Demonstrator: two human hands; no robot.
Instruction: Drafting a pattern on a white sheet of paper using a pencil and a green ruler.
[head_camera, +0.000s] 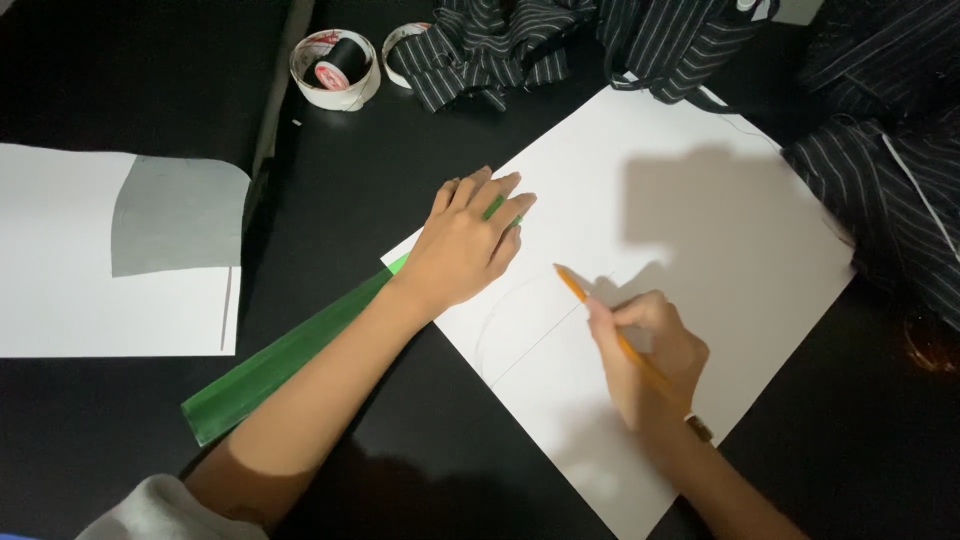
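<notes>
The left hand (462, 246) lies flat, holding nothing, pressing the green ruler (285, 360) against the white paper (700, 250) on the black table (400, 130) so it cannot slide, while the right hand (645, 355) grips a pencil (600, 320) (tip on the sheet, beside faint lines).

single head cam, steep look-down onto black counter (400, 470), close range; white sheet (700, 260) sits centre-right, both forearms enter from bottom edge, striped cloth (560, 40) marks far side, no second view
</notes>
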